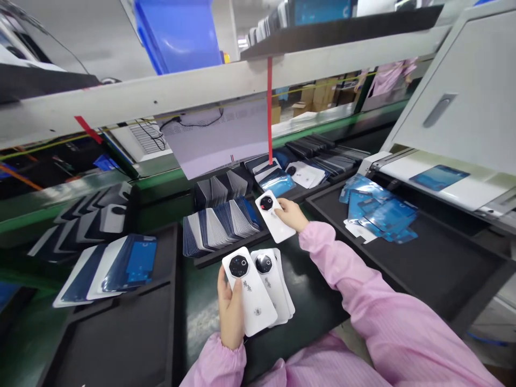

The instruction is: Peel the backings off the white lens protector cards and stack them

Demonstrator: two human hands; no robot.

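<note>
My left hand [231,309] is closed on the left edge of a white phone back cover [255,303] with a black octagonal camera area and dark printed marks. Beside and partly beneath that cover, more white back covers [278,293] lie fanned on the dark green work surface. Farther forward, my right hand [292,214] pinches the right edge of another white back cover [278,226]. This one has a black camera area with a small red spot, and it is tilted near the front end of a tray packed with upright panels [221,228].
At right, a black tray [435,269] carries a heap of blue film-covered pieces [379,209], beside a white machine [463,91] with a belt. On the left are another black tray [121,344] and stacked panels [108,266]. A metal rail [209,80] crosses above the bench.
</note>
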